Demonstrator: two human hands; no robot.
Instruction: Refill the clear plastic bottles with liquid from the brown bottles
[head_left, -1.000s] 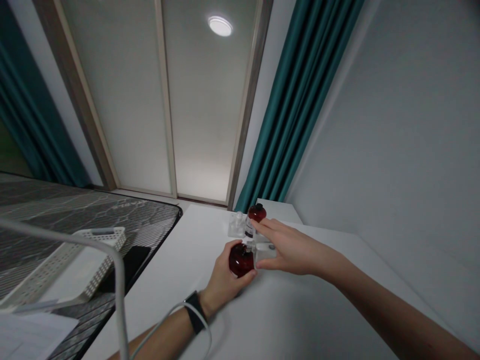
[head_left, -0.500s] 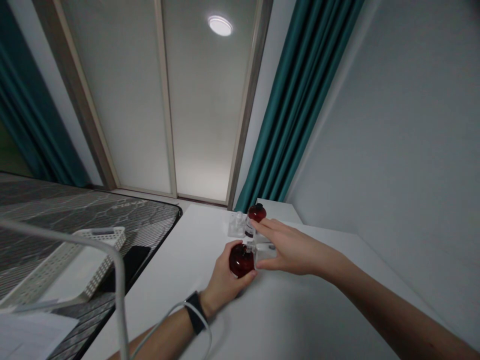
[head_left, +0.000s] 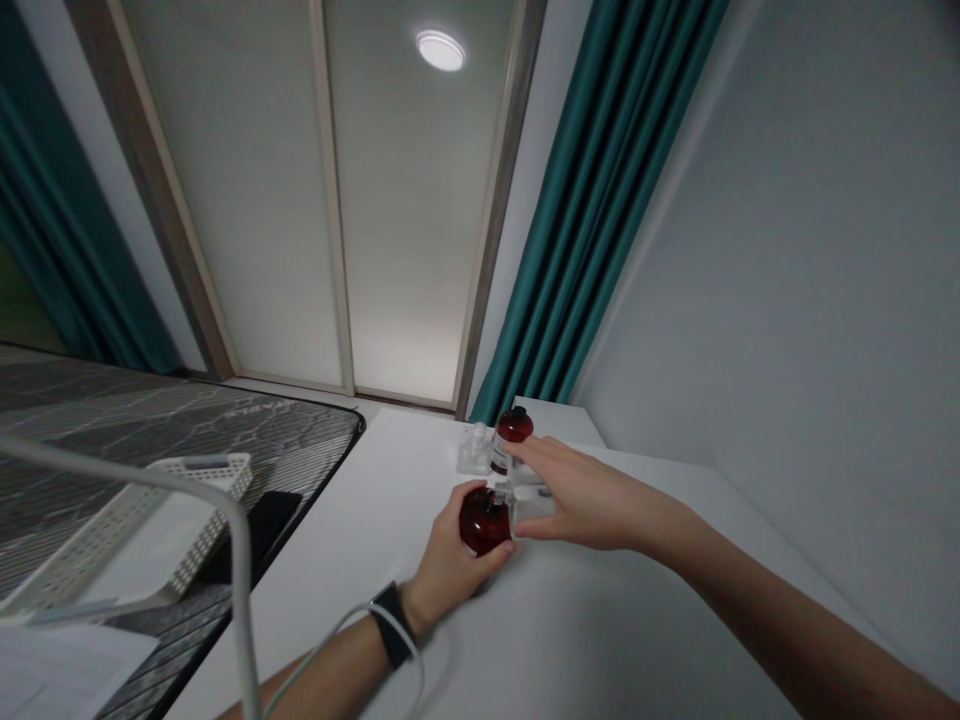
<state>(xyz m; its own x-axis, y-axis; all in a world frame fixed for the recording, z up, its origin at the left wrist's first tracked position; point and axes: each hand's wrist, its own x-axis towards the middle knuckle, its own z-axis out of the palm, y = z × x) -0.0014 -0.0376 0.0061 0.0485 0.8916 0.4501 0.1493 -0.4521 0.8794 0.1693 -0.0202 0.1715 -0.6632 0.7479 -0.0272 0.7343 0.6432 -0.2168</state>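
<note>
My left hand is wrapped round a dark red-brown bottle standing on the white table. My right hand grips a clear bottle, tipped sideways so that its threaded neck lies over the top of the red-brown bottle. Whether anything flows between them is too small to tell. Just beyond my right fingertips stands a second red-brown bottle with a black cap and a pale label. Left of it, a small clear plastic piece sits on the table.
The white table meets a grey wall on the right. On the left, a white perforated basket, a black flat object and white paper lie on a patterned grey surface. A cable curves across the lower left.
</note>
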